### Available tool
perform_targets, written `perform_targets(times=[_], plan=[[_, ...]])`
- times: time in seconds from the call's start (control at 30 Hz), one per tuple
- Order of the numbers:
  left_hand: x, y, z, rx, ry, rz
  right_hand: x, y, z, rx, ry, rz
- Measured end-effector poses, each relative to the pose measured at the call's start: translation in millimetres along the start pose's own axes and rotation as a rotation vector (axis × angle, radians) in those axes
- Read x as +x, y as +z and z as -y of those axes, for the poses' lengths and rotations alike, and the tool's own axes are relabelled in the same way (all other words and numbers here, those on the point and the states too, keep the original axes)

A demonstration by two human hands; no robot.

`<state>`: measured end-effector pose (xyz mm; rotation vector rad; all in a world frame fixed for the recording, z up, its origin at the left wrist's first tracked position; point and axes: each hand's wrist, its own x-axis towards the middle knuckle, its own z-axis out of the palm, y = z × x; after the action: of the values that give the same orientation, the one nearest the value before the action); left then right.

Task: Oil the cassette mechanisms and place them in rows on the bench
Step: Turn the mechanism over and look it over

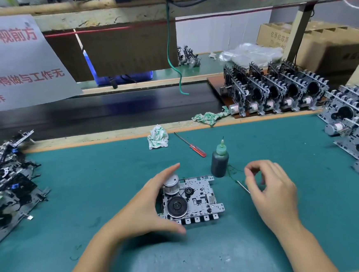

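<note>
Teal-green bench mat (92,185) fills most of the view, and the person has one flat silver cassette mechanism (192,199) lying on it right in front of them, flywheel side up. Left hand (145,209) is spread wide in a C around its left edge, thumb below and fingers above the motor can, probably to keep it from sliding. Right hand (271,193) sits just right of it, fingers loosely curled near a thin metal probe (242,186); whether it's actually pinching it, hard to tell. Just behind stands the dark oil bottle with green needle tip (219,162), handy for dipping. Further back: a red-handled screwdriver (191,145) and crumpled rags (157,136). Finished units stand in upright rows (278,91) far right; a jumbled pile (8,177) waits left.
</note>
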<state>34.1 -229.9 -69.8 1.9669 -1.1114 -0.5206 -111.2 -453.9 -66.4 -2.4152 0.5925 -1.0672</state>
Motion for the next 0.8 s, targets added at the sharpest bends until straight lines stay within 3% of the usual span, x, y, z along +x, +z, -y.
perform_targets(times=[0.07, 0.13, 0.2, 0.3, 0.43, 0.53, 0.63, 0.73, 0.8], plan=[[10, 1, -5, -0.109, -0.020, -0.104, -1, -1, 15, 0.130, -0.153, 0.110], [17, 11, -9, -0.225, -0.013, -0.279, 1, 2, 30, 0.183, -0.246, 0.420], [19, 24, -9, -0.277, -0.010, -0.392, 7, 11, 39, 0.067, -0.348, 0.723], [19, 29, -5, -0.234, -0.005, -0.409, 20, 27, 46, -0.150, -0.475, 0.874], [21, 27, -1, -0.196, -0.027, -0.454, 32, 38, 48, -0.238, -0.471, 1.039], [22, 30, 1, -0.190, -0.059, -0.459, 34, 37, 43, -0.241, -0.456, 1.088], [22, 27, -1, -0.284, -0.082, -0.431, 29, 33, 42, -0.203, -0.477, 0.993], [20, 23, -4, -0.478, -0.093, -0.364, 20, 27, 45, -0.122, -0.487, 0.877], [17, 21, -4, -0.696, -0.114, -0.336, 15, 25, 45, -0.020, -0.402, 0.884]])
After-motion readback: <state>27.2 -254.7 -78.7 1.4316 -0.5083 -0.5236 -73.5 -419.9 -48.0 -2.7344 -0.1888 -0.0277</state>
